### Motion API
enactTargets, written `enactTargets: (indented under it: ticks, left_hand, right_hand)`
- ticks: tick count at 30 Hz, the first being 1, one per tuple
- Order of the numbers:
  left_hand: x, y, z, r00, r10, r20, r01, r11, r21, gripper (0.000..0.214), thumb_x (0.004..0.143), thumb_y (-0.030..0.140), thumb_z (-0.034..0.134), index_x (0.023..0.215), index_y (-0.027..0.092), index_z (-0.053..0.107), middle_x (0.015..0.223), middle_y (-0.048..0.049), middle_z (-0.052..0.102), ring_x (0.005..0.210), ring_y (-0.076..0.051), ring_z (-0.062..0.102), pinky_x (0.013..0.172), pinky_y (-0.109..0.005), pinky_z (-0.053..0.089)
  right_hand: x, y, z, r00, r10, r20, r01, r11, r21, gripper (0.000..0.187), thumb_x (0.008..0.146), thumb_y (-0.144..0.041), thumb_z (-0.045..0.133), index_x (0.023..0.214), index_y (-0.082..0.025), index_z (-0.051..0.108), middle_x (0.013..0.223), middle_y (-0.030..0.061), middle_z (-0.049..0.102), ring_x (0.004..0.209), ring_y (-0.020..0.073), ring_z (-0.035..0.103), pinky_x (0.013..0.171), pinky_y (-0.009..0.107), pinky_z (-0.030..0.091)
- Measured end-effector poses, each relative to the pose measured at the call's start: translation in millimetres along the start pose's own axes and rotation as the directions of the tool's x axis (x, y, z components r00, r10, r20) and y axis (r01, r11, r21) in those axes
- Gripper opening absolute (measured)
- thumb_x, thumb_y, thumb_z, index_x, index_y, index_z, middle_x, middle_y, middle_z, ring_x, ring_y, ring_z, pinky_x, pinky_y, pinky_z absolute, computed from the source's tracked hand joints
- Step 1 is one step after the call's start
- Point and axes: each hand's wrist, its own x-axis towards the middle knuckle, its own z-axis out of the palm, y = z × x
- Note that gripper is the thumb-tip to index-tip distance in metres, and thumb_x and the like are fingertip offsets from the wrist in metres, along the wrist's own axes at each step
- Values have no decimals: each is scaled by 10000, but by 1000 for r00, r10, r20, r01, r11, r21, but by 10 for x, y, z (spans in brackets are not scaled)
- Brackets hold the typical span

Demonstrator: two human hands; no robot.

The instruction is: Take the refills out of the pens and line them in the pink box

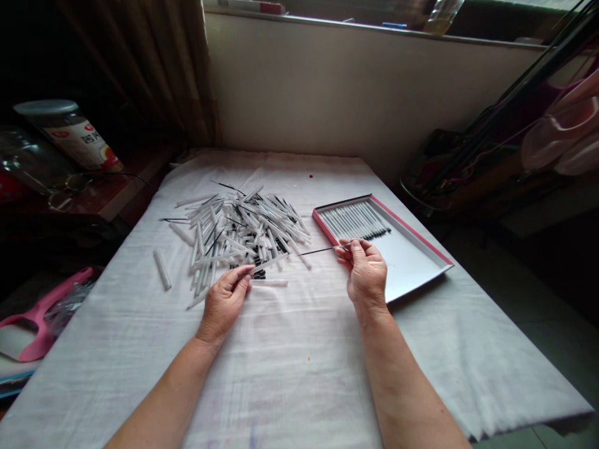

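My left hand [226,300] pinches one clear plastic tube [270,263] at the near edge of a heap of tubes and thin black rods [238,227] on the white cloth. My right hand [365,269] pinches a thin black rod [317,251] that points left toward that tube's open end. The rod tip and the tube end are a short gap apart. Just right of my right hand lies a flat tray with a pink rim [435,252], holding a neat row of filled tubes [358,221] at its far end.
A white cloth covers the table [290,368]. A loose tube [162,269] lies left of the heap. A jar [70,134] stands on a dark shelf at the left, and a pink plastic item [44,312] lies below it. A wall rises behind the table.
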Motion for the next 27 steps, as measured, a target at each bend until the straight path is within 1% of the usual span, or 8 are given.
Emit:
enactTargets:
  ticks: [2,4,11,14,20,24,27]
  left_hand:
    - [-1,10,-6,1000,-1,4,1,1000,17,331,825,406,578,1042,190,705,938,-66,731,692,-156,661,687,-275,554]
    - [-2,12,-9,1000,1,5,-1,1000,23,334,824,407,578,1043,190,704,951,-68,729,691,-154,660,685,-273,554]
    - [3,-6,-1,1000,2,13,-3,1000,26,354,818,424,585,1049,185,704,981,-78,725,694,-154,664,680,-275,558]
    - [7,-1,1,1000,6,12,-6,1000,22,348,816,417,586,1043,181,705,981,-80,724,694,-154,665,682,-277,560]
    - [7,8,-7,1000,16,19,-16,999,28,342,824,406,578,1043,175,703,987,-81,718,704,-151,659,688,-271,558]
    - [-8,21,-4,999,40,32,-41,998,39,326,833,401,575,1042,187,706,973,-70,718,674,-142,654,681,-270,557]
    - [-29,40,6,992,98,74,-101,994,46,301,837,399,577,1015,201,718,966,-65,719,670,-145,656,688,-276,558]
  right_hand:
    - [-7,-38,9,999,46,-5,-46,996,78,284,667,-359,758,808,-185,582,766,-6,741,575,98,678,458,152,503]
    - [-17,-64,17,997,82,6,-82,990,118,272,670,-340,762,804,-187,582,764,-11,743,570,93,678,455,144,506]
    - [-62,-74,76,983,179,34,-182,974,133,216,701,-286,748,802,-175,592,735,-8,744,542,86,671,429,126,498]
    - [-62,-91,77,981,189,37,-193,971,144,196,702,-265,741,795,-174,595,725,-12,744,536,82,669,426,123,498]
    - [-22,-153,48,986,164,5,-163,974,160,202,699,-265,745,790,-180,587,714,-23,742,535,83,670,422,123,502]
    - [-49,-137,83,981,191,39,-194,974,120,238,679,-292,769,794,-180,594,724,-22,741,530,79,663,419,120,492]
    - [-133,-68,141,969,227,93,-234,970,69,269,647,-333,790,775,-181,609,733,-12,740,538,84,660,430,133,491]
